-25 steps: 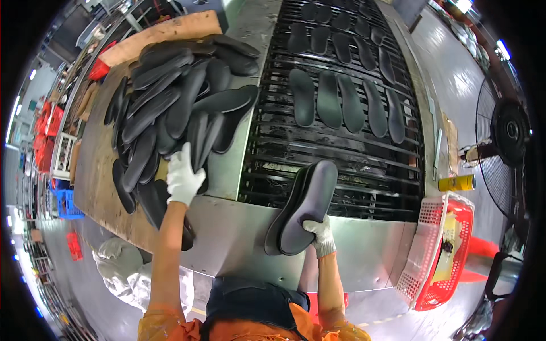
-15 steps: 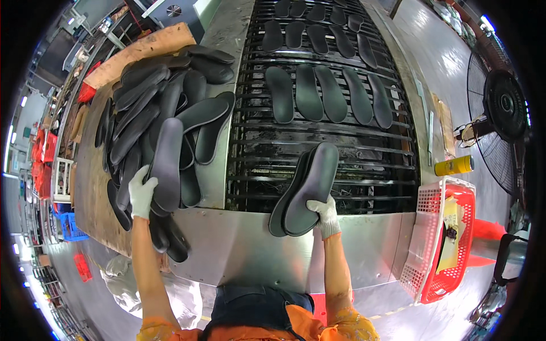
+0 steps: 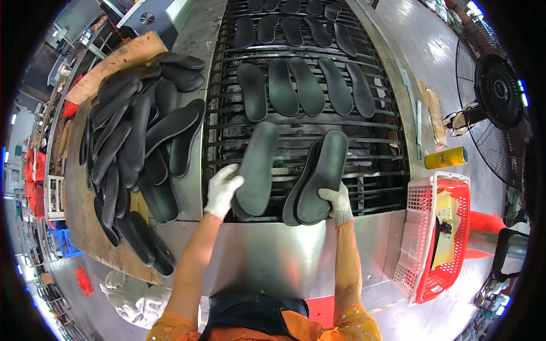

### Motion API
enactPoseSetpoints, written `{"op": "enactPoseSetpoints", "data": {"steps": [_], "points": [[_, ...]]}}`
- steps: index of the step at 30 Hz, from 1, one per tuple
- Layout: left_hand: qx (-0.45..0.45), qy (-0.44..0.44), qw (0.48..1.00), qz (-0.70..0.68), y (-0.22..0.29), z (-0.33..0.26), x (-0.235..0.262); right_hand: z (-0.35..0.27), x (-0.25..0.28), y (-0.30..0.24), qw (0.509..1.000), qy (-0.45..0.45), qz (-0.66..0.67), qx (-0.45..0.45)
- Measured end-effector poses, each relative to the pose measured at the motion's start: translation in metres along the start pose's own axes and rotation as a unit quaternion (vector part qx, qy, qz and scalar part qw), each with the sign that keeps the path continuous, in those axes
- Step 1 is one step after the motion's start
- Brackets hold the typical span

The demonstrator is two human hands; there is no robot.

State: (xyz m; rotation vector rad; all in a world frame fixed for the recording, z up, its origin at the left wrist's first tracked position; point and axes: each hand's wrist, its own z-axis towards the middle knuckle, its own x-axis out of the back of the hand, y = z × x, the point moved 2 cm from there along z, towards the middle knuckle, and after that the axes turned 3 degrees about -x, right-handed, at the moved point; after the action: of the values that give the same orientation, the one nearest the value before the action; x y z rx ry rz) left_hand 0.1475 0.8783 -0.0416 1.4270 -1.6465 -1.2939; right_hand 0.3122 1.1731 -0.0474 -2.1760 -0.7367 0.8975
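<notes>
My left hand (image 3: 223,190), in a white glove, pinches the edge of a dark insole (image 3: 257,170) above the left side of the black slatted rack (image 3: 381,181). Part of another insole seems to show beneath its heel. A small stack of insoles (image 3: 325,175), overlapping like a fan, is gripped at the heel end by my gloved right hand (image 3: 339,203), near the rack's front edge. Farther up, a row of insoles (image 3: 306,88) lies side by side across the bars, with more rows beyond. To the left, a loose heap of insoles (image 3: 136,125) covers a board.
A metal ledge (image 3: 267,250) runs along the rack's front. At the right stand a white and red basket (image 3: 407,250), a yellow bottle (image 3: 446,158) and a large black fan (image 3: 500,91). A wooden board (image 3: 122,59) edges the heap's far side.
My left hand has lifted an insole off the heap and carried it right, over the rack. My right hand keeps its stack, slightly farther right. The view has shifted a little.
</notes>
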Motion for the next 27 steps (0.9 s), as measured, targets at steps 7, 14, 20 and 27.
{"op": "enactPoseSetpoints", "data": {"steps": [7, 14, 20, 27], "points": [[-0.018, 0.015, 0.991, 0.134, -0.051, 0.029, -0.037, 0.04, 0.03, -0.019, 0.995, -0.01, -0.1, -0.009], [-0.011, 0.077, 0.995, 0.069, -0.044, 0.025, -0.01, 0.065, 0.059, -0.039, 0.987, 0.083, -0.132, 0.045], [-0.001, 0.104, 0.994, 0.026, -0.046, 0.024, 0.006, 0.075, 0.114, -0.091, 0.832, 0.239, -0.493, 0.087], [-0.002, 0.074, 0.997, -0.002, -0.063, 0.025, -0.003, 0.065, 0.035, -0.099, 0.653, 0.284, -0.699, 0.063]]}}
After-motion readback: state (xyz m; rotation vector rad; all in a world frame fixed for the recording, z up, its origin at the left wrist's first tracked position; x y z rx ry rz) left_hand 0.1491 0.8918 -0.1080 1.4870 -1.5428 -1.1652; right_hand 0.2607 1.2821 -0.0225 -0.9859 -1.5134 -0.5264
